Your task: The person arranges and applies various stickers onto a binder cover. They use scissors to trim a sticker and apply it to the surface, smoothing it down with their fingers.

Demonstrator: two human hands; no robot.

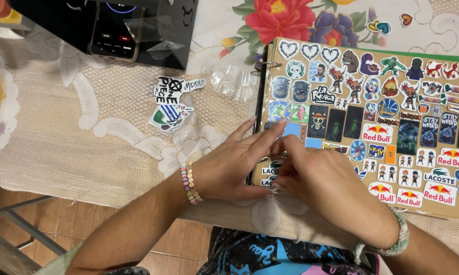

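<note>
**Both hands at the lower binder ring, brown sticker sheet nearly full**

Left hand [234, 165], beaded bracelet at the wrist, laid flat with fingers stretched over the lower left corner of the brown cardboard sheet covered in colourful stickers [372, 127]. Right hand [321, 178], woven band at the wrist, curled beside it, fingertips pinched close at the lower metal ring of the black binder [275, 189]; whether gripping the ring itself or a sticker beneath, impossible to tell, the spot hidden by the fingers.

Sheet lying at the right of the cream lace tablecloth [76, 142], left edge on the binder spine, upper ring [270, 64] visible near the top corner. Judging by coverage: almost every part of the sheet already filled with rows of stickers, little bare cardboard left except along the bottom edge and near the hands.

Not yet on the sheet: a small pile of loose black-and-white and green stickers [172, 104] on the cloth, well apart to the left, with crumpled clear plastic wrap [234, 80] near the binder. A dark phone in a black stand [115, 33] at the top left.
</note>
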